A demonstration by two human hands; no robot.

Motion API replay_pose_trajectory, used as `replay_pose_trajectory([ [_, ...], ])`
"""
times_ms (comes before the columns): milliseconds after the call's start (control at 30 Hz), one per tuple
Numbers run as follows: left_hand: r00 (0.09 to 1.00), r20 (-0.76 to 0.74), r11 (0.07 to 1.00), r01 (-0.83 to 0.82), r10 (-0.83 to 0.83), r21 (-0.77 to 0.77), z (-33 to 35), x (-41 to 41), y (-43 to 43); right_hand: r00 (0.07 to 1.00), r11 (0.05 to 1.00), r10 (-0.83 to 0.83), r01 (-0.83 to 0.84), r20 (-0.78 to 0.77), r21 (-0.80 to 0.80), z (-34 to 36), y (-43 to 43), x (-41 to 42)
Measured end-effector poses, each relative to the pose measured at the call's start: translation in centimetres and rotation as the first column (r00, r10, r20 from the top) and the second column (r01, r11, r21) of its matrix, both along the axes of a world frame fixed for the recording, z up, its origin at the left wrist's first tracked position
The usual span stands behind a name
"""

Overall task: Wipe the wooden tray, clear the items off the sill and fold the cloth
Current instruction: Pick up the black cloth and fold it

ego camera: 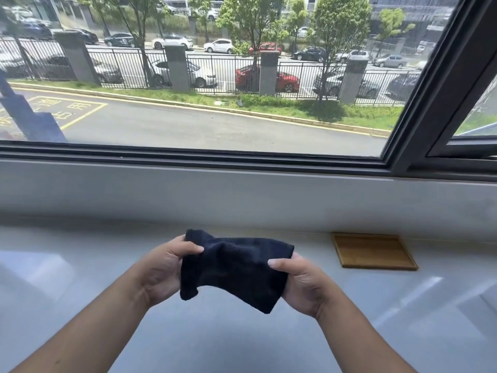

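A dark navy cloth (234,267) hangs stretched between both hands above the white sill (107,265). My left hand (161,267) pinches its upper left corner between thumb and fingers. My right hand (301,284) grips its right edge, thumb on top. The cloth looks doubled over, with a loose corner drooping at the lower left. A flat wooden tray (373,251) lies on the sill to the right, against the back wall, with nothing on it.
A low white wall (242,197) rises behind the sill up to the dark window frame (188,154). A slanted frame post (435,84) stands at the right. Street, fence and parked cars show through the glass.
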State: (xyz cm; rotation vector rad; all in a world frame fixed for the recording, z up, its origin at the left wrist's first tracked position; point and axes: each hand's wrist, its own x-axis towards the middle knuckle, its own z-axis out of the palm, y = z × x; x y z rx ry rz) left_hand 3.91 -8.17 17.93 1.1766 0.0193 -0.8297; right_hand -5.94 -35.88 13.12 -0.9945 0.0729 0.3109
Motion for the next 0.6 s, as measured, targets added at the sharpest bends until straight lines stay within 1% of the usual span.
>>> replay_pose_trajectory([
  [33, 0.999, 0.025, 0.998, 0.023, -0.025, 0.066, -0.6, 0.1, 0.2, 1.0, 0.999, -0.017, 0.016, -0.022, -0.033, 0.1, -0.6, 0.2],
  [67, 0.999, 0.041, 0.99, 0.026, -0.032, 0.139, -1.2, 0.2, 0.2, 0.997, 0.994, -0.045, 0.04, -0.058, -0.098, 0.2, -1.0, 0.4],
  [133, 0.998, 0.06, 0.959, -0.02, 0.004, 0.282, -2.4, 0.4, 0.4, 0.987, 0.96, -0.09, 0.051, -0.132, -0.275, 0.6, -1.8, 0.8],
  [200, 0.996, 0.078, 0.914, -0.081, 0.054, 0.397, -3.3, 0.5, 0.5, 0.975, 0.899, -0.138, 0.051, -0.171, -0.435, 1.0, -2.4, 1.0],
  [233, 0.993, 0.091, 0.892, -0.111, 0.079, 0.438, -3.8, 0.5, 0.5, 0.965, 0.865, -0.192, 0.079, -0.181, -0.495, 1.0, -2.8, 1.1],
  [300, 0.984, 0.143, 0.856, -0.161, 0.103, 0.491, -4.6, 0.6, 0.7, 0.934, 0.772, -0.313, 0.144, -0.173, -0.619, 0.5, -3.4, 1.2],
  [333, 0.98, 0.177, 0.838, -0.174, 0.094, 0.517, -4.9, 0.6, 0.7, 0.93, 0.725, -0.332, 0.145, -0.157, -0.673, 0.3, -3.4, 1.0],
  [367, 0.973, 0.224, 0.814, -0.175, 0.057, 0.554, -5.1, 0.6, 0.7, 0.938, 0.696, -0.316, 0.127, -0.142, -0.707, 0.2, -3.2, 0.9],
  [433, 0.935, 0.343, 0.731, -0.173, -0.089, 0.66, -5.5, 0.6, 0.7, 0.957, 0.639, -0.271, 0.096, -0.106, -0.764, -0.3, -3.0, 0.6],
  [500, 0.853, 0.439, 0.613, -0.192, -0.281, 0.766, -5.4, 0.6, 0.7, 0.965, 0.508, -0.257, 0.094, -0.046, -0.856, -0.3, -3.1, 0.1],
  [567, 0.751, 0.465, 0.479, -0.227, -0.468, 0.848, -4.9, 0.8, 0.8, 0.974, 0.381, -0.226, 0.087, -0.002, -0.92, -0.2, -3.2, -0.2],
  [600, 0.692, 0.466, 0.421, -0.252, -0.551, 0.871, -4.7, 1.0, 0.9, 0.977, 0.333, -0.211, 0.085, 0.014, -0.939, -0.1, -3.2, -0.3],
])
